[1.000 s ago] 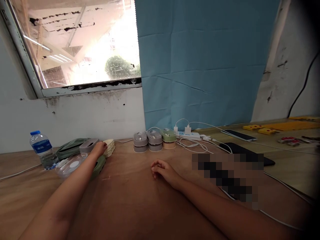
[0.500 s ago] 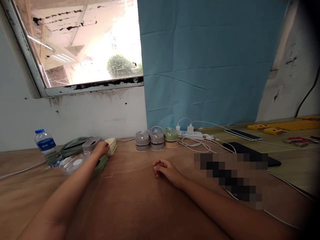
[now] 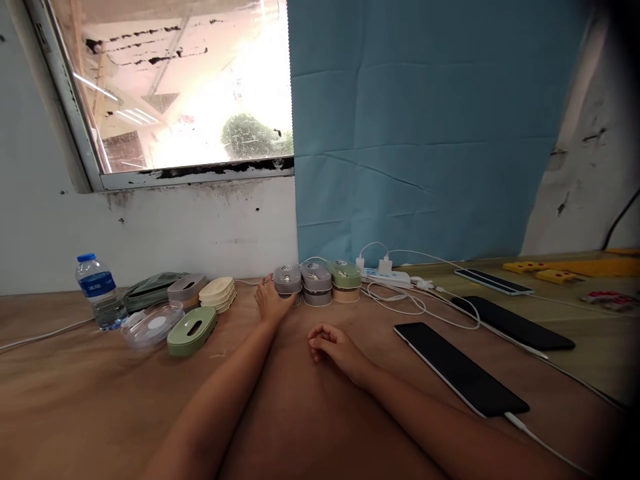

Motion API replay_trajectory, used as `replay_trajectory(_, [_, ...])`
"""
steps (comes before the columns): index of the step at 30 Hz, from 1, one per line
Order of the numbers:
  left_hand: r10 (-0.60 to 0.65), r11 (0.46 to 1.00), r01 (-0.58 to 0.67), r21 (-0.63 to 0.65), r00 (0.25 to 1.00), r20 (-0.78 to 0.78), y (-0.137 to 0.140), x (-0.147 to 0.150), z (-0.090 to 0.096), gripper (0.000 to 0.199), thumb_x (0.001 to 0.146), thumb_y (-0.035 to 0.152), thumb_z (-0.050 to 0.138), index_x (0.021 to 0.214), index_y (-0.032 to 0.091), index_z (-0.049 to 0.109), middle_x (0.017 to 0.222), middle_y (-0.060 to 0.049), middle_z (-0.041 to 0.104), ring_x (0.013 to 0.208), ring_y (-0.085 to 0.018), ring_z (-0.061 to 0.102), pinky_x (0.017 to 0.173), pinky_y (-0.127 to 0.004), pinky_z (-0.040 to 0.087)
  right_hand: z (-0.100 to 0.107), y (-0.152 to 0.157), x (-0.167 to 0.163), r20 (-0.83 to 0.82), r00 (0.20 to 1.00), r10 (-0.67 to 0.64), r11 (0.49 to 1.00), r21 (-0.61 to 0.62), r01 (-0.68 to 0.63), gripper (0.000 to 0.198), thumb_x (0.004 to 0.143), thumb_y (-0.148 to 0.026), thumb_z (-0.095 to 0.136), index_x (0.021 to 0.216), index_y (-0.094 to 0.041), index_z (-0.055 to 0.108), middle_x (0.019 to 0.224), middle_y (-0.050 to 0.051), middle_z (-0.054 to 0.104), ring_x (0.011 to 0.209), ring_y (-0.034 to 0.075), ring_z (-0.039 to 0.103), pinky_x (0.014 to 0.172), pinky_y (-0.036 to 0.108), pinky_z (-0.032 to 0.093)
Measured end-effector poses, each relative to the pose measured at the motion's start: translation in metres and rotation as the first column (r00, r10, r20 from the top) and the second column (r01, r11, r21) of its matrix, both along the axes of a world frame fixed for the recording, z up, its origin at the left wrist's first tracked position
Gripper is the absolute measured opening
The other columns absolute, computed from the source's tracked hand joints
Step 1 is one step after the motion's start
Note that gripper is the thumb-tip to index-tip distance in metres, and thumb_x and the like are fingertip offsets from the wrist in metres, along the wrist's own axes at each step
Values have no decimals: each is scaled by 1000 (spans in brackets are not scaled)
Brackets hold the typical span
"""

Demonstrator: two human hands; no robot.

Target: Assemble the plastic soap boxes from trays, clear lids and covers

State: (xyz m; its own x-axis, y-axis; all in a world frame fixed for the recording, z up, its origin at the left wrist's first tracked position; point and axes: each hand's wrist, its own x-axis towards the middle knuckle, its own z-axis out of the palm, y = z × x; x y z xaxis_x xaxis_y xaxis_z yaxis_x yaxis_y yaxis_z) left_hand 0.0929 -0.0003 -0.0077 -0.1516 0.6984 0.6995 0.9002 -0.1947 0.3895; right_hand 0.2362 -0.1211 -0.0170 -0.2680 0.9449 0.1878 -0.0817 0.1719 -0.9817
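The step in hand appears to be placing the left hand [image 3: 273, 299] on the leftmost two-tier grey lunch box [image 3: 287, 277], which stands upright at the back of the wooden table [image 3: 300, 407], first in a row of three; the hand is partly open, its fingers along the box's left side and the thumb across its lower front, though I cannot tell whether it has a firm hold; the box's base looks to be down on the table. A second grey lunch box [image 3: 317, 283] stands just beside it, with a green-lidded lunch box [image 3: 346, 272] beyond, so the next move, in my judgement, calls for a snug grip on the near one without nudging its neighbour; the right hand [image 3: 337, 350] lies on the table in front of the row, loosely curled, nothing visible in it, and would need to open to lend support. Left of the arm lie a stack of cream oval trays [image 3: 219, 293], a green slotted oval lid [image 3: 193, 331] and a clear plastic lid [image 3: 159, 325], all apart from the hands.
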Motion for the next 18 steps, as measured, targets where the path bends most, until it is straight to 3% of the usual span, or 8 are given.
replay_trajectory(4, [-16, 999, 9, 48, 990, 143, 14, 32, -5, 85, 56, 50, 65, 126, 20, 28, 119, -14, 38, 109, -29, 40, 91, -40, 29, -1, 1, 0, 43, 999, -6, 1000, 23, 5, 12, 65, -27, 54, 70, -18, 47, 50, -7, 51, 45, 9, 48, 49, 22, 37])
replay_trajectory(11, [-90, 988, 63, 140, 977, 193, 25, 20, -7, 60, 59, 40, 67, 112, 19, 46, 116, -13, 40, 110, -28, 40, 92, -41, 31, -5, 3, 0, 176, 984, -40, 995, 92, 24, 11, 68, -28, 47, 73, -18, 44, 51, -5, 49, 46, 10, 48, 51, 25, 41])
replay_trajectory(15, [-165, 965, 91, 245, 940, 300, 4, 2, -3, 59, 61, 39, 65, 112, 18, 43, 117, -13, 38, 113, -28, 39, 94, -44, 31, 3, -4, 4, 298, 946, -125, 977, 202, 65, 9, 68, -24, 48, 74, -18, 47, 59, -2, 52, 56, 14, 50, 57, 29, 43])
replay_trajectory(18, [-309, 928, 221, 298, 905, 291, -33, -20, 1, 60, 61, 40, 66, 111, 19, 42, 116, -11, 38, 116, -27, 36, 94, -44, 33, 20, -17, 20, 395, 888, -236, 935, 341, 96, 15, 62, -18, 54, 76, -19, 54, 82, 4, 55, 82, 19, 51, 80, 35, 38])
